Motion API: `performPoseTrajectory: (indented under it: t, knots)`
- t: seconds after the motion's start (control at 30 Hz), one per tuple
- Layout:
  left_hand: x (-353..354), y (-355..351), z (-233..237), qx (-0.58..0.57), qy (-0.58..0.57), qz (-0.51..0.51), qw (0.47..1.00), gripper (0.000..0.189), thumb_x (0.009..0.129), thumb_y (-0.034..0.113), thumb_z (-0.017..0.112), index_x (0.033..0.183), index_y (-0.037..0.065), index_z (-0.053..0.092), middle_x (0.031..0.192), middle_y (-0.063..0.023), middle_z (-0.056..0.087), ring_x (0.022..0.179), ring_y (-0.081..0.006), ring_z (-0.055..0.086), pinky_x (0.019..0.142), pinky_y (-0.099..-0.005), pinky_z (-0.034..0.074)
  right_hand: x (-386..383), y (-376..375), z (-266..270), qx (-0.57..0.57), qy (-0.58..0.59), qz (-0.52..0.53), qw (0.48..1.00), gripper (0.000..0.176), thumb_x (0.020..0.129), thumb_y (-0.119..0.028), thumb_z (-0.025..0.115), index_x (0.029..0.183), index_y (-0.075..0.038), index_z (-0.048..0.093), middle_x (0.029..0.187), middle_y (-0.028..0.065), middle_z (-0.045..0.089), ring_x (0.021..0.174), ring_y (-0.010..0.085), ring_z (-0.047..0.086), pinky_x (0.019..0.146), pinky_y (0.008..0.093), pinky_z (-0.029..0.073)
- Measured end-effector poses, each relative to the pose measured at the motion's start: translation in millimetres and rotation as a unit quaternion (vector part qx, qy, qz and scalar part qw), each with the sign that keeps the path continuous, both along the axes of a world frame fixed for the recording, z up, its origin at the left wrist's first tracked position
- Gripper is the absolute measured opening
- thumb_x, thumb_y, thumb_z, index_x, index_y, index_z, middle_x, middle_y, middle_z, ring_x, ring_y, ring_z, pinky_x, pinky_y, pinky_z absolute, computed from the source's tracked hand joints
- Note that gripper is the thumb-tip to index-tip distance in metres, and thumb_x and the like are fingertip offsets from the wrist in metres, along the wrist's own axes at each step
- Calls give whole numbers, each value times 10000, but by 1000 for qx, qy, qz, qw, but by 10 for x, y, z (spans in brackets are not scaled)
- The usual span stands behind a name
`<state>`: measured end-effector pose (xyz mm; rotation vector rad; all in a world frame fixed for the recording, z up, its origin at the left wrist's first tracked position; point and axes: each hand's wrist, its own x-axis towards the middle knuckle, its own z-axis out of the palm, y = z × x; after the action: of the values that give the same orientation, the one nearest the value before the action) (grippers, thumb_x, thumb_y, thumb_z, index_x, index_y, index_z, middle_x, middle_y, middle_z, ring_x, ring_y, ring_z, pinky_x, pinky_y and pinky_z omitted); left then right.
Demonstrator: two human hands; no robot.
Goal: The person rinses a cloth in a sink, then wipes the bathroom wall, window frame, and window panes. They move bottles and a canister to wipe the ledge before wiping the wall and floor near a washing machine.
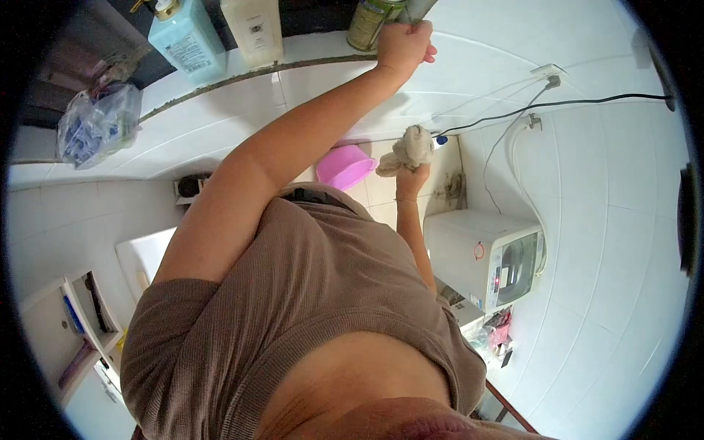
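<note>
My left hand (405, 53) reaches up to the ledge at the top, beside a green can (372, 26). Its fingers are curled, and whatever they grip, if anything, is hidden. Lower down, my right hand (413, 178) is closed around a beige, fluffy bundle that looks like a plush toy (412, 148). This bundle is held up over the floor, to the right of a pink basin (345, 167).
A blue pump bottle (188, 44) and a cream bottle (254, 33) stand on the ledge (315, 48). A plastic bag (99, 125) sits at far left. On the right are a washing machine (480, 257), a black cable (557, 104) and a wall plug (551, 78).
</note>
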<state>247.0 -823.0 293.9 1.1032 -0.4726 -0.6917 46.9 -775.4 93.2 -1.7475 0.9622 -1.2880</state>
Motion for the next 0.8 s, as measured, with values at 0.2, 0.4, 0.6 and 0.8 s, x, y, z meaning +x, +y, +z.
performPoseTrajectory:
  t: [0.2,0.4,0.6,0.8]
  knots:
    - [19,13,21,17,-24,-9,1000,350,821,213,501,574,-25,570,560,-130,605,438,-167,583,427,-269,481,5,51,117,-22,67,14,997,371,726,81,511,1083,10,580,1068,131,606,995,231,572,871,314,434]
    - [26,10,-11,3,-38,-10,999,380,833,236,487,573,-27,573,570,-131,612,446,-170,590,429,-272,482,26,8,22,-20,47,8,999,377,723,80,505,1084,5,583,1073,136,606,998,238,573,875,318,433]
    - [43,11,-1,28,-57,-19,998,384,845,228,457,581,-24,578,583,-132,621,454,-177,597,435,-271,481,103,52,137,40,-22,31,998,401,718,100,498,1104,19,570,1109,135,594,1036,232,559,910,318,417]
    - [41,-6,-55,10,-34,-20,999,383,842,251,469,590,-15,581,595,-125,624,473,-172,603,449,-268,484,218,5,360,64,-33,75,995,468,697,56,553,1162,34,510,1171,150,545,1086,252,519,938,349,395]
